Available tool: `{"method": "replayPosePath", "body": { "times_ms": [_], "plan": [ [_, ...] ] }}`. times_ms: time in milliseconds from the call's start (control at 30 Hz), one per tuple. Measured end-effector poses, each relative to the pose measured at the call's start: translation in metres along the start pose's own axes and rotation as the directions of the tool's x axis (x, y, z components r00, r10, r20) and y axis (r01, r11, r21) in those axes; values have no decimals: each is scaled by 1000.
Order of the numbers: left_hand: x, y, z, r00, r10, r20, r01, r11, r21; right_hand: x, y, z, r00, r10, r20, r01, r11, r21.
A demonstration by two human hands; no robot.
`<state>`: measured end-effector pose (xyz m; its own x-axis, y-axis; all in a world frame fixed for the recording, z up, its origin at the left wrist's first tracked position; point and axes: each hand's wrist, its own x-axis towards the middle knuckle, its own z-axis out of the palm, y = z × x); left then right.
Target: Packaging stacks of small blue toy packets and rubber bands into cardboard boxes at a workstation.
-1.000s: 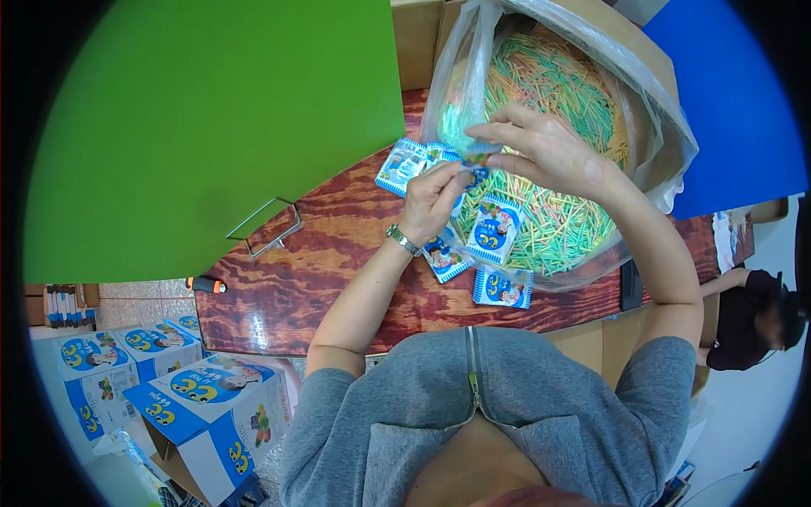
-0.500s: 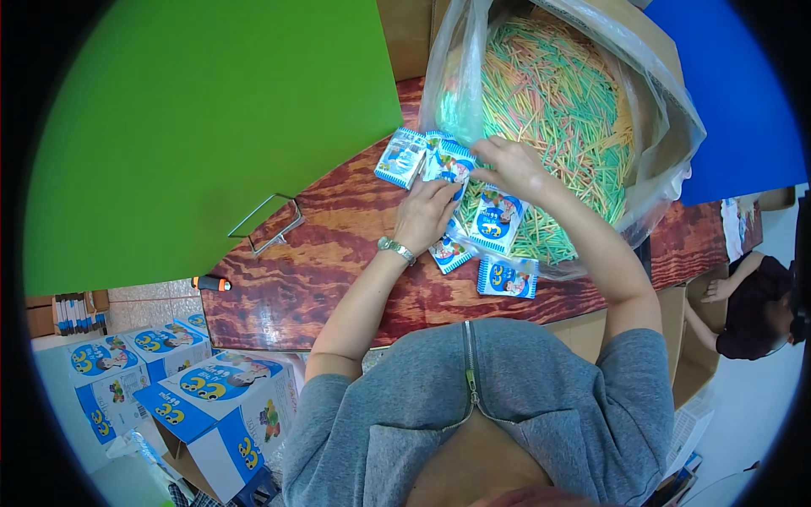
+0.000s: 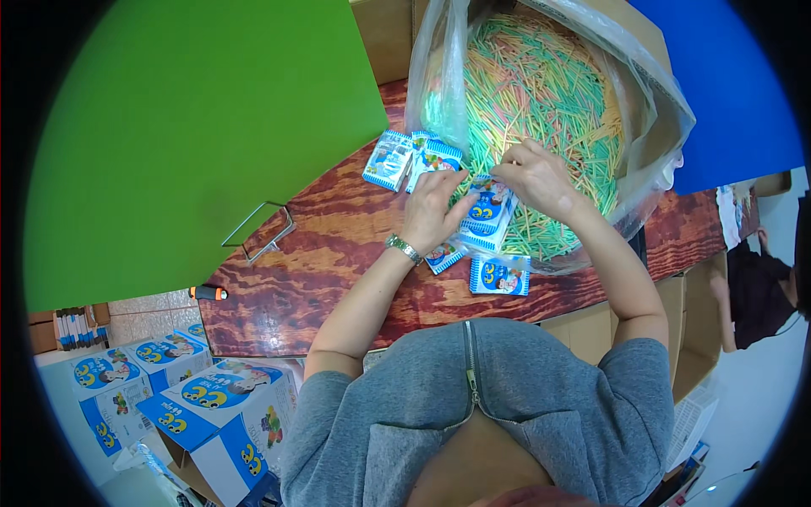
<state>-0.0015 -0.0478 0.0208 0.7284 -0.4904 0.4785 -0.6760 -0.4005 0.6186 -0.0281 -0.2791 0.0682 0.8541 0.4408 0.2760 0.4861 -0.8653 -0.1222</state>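
My right hand (image 3: 541, 179) is closed, its fingertips pinching the upper corner of a small blue-and-white packet (image 3: 488, 203). That packet overlaps another blue-and-white packet beneath it, at the near left edge of the plastic bag. My left hand (image 3: 432, 211) has its fingers stretched and the thumb apart, the thumb beside the pinched packet. Just beyond its fingers lies a packet (image 3: 441, 155), with a further packet (image 3: 389, 160) left of it. Below my left hand, a packet (image 3: 444, 256) is partly covered. One more packet (image 3: 500, 276) lies nearer to me.
The clear plastic bag (image 3: 676, 110), full of thin pastel sticks (image 3: 541, 93), takes up the back right. On the wooden table (image 3: 329, 270) are a wire stand (image 3: 269, 235) and an orange-black tool (image 3: 209, 293). A green panel (image 3: 211, 135) stands left; printed cartons (image 3: 228, 397) are below. A person (image 3: 760, 296) is at right.
My right hand has moved slightly right and nearer, with a packet now lapping over the one by the bag. My left hand has stayed almost in place, its thumb spreading wider.
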Motion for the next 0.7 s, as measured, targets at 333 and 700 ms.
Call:
{"method": "replayPosePath", "body": {
  "times_ms": [333, 700],
  "plan": [
    [25, 6, -5, 835, -231, 499, 208, 973, 102, 17, 6, -26, 976, 158, 147, -147, 986, -85],
    [39, 8, -7, 895, -339, 290, 439, 783, -440, 37, -4, -33, 970, 145, -194, -34, 876, 481]
  ]
}}
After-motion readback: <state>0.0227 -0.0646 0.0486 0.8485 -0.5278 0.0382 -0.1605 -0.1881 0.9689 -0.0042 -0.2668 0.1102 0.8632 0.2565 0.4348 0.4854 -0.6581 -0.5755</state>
